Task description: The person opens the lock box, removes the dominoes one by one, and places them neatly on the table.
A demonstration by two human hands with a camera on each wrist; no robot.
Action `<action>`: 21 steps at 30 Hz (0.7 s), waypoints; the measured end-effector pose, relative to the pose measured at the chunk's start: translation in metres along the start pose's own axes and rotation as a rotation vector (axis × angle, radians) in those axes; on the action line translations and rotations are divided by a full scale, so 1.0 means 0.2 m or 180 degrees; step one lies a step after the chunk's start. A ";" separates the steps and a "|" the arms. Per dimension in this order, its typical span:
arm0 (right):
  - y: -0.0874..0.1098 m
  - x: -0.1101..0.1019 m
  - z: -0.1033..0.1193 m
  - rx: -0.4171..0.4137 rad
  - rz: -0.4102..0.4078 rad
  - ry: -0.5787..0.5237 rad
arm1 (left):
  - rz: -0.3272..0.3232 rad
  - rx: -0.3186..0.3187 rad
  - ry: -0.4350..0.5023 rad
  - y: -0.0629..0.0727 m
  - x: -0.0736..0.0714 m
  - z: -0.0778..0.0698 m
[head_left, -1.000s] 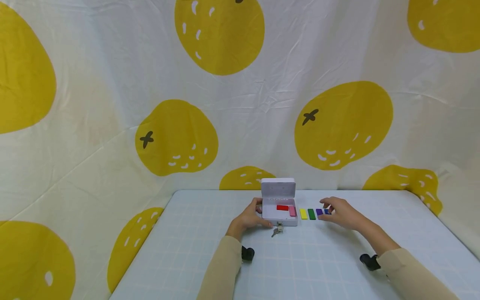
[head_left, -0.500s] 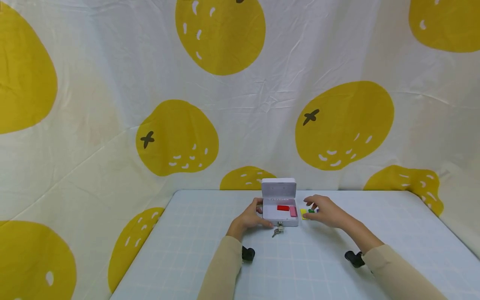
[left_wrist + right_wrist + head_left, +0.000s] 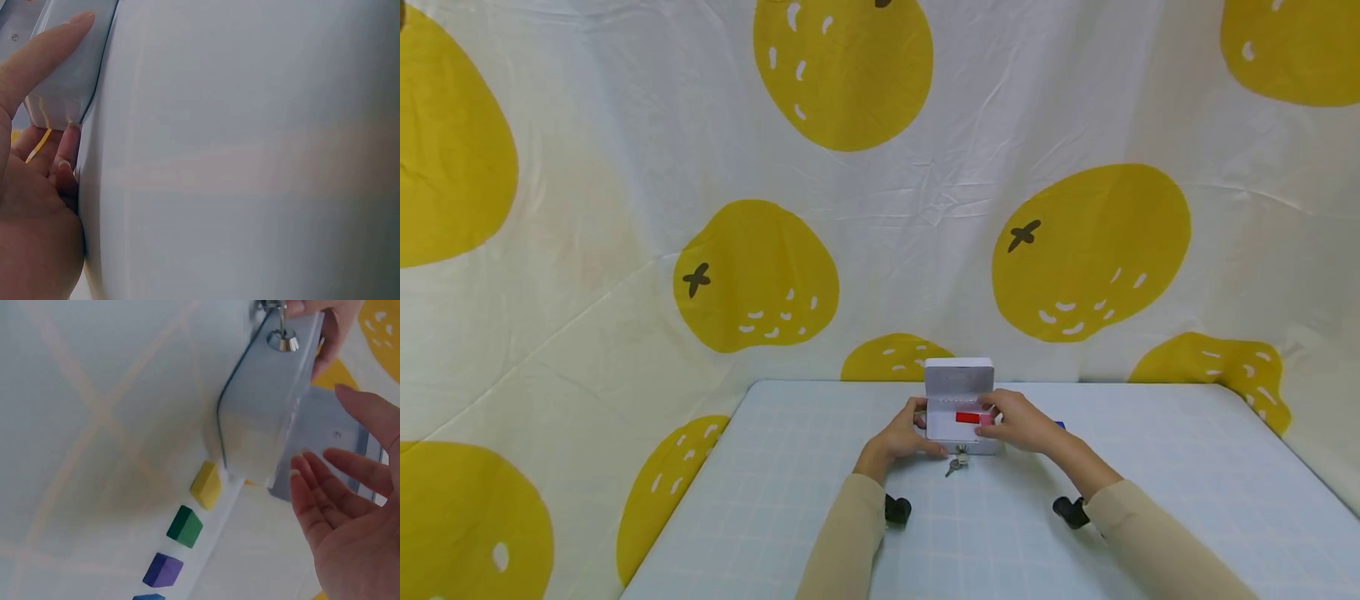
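Note:
A small white metal lock box [image 3: 981,448] stands on the table with its lid [image 3: 958,381] raised. Inside lie a red block [image 3: 967,417] and a pink block [image 3: 987,420]. My left hand [image 3: 898,433] grips the box's left front corner, thumb along the front wall and fingers at the side. Over the box's right part is my right hand [image 3: 1021,422], thumb and fingers parted around the pink block; whether they touch it cannot be told. Nothing shows between those fingers in the right wrist view. Keys [image 3: 953,467] hang from the front lock.
Right of the box, a row runs yellow block [image 3: 206,485], green block [image 3: 185,527], purple block [image 3: 164,570] and blue block [image 3: 150,597]. My right hand hides most of it in the head view. A curtain with yellow fruit [image 3: 756,275] hangs behind the table [image 3: 985,542].
My right hand has moved left from the purple and blue blocks, past the green and yellow ones, to the box's pink block. The left hand stays at the box.

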State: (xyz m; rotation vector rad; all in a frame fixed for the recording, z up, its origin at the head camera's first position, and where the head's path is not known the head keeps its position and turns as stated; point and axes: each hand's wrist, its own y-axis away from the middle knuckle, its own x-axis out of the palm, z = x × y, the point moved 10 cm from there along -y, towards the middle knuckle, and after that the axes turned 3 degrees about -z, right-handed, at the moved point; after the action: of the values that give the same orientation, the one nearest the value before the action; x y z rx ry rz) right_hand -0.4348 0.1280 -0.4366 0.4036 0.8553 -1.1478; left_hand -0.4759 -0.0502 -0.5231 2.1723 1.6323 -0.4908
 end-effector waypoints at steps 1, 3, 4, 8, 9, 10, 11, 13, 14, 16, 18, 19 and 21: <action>-0.01 0.01 0.00 0.0024 -0.0006 -0.0028 | 0.0006 0.0011 0.0000 0.00 0.00 0.00; -0.03 0.03 0.00 0.0028 -0.0017 -0.0041 | 0.0015 0.0013 0.0001 0.00 0.00 0.00; -0.04 0.04 0.00 0.0030 -0.0024 -0.0038 | 0.0020 0.0021 0.0003 0.00 0.00 0.00; -0.08 0.07 0.00 0.0087 -0.0036 0.0007 | 0.0015 0.0010 -0.0008 0.01 0.00 -0.01; -0.09 0.08 0.00 0.0113 -0.0045 0.0028 | 0.0013 0.0008 -0.0006 0.01 0.00 -0.01; -0.10 0.09 0.00 0.0109 -0.0045 0.0048 | 0.0014 0.0015 -0.0003 0.01 0.00 -0.01; -0.11 0.10 0.00 0.0105 -0.0050 0.0075 | 0.0011 0.0016 0.0002 0.01 -0.01 -0.01; -0.12 0.11 0.00 0.0098 -0.0062 0.0154 | 0.0011 0.0023 0.0014 0.01 -0.01 -0.01; -0.13 0.11 0.00 0.0110 -0.0073 0.0187 | 0.0014 0.0033 0.0014 0.01 -0.01 -0.01; -0.14 0.13 -0.01 0.0119 -0.0071 0.0245 | 0.0022 0.0053 0.0024 0.01 -0.01 -0.01; -0.15 0.14 -0.01 0.0154 -0.0061 0.0264 | 0.0032 0.0054 0.0038 0.01 0.00 -0.01; -0.16 0.15 -0.01 0.0149 -0.0055 0.0280 | 0.0036 0.0054 0.0039 0.01 0.00 -0.01; -0.17 0.16 -0.01 0.0147 -0.0032 0.0307 | 0.0041 0.0050 0.0052 0.01 0.00 -0.01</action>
State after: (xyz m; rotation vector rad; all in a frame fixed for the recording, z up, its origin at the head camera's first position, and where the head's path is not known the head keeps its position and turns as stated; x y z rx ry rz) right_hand -0.4620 0.0961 -0.4583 0.4963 0.9169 -1.1665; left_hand -0.4741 -0.0500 -0.5199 2.2025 1.6273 -0.4850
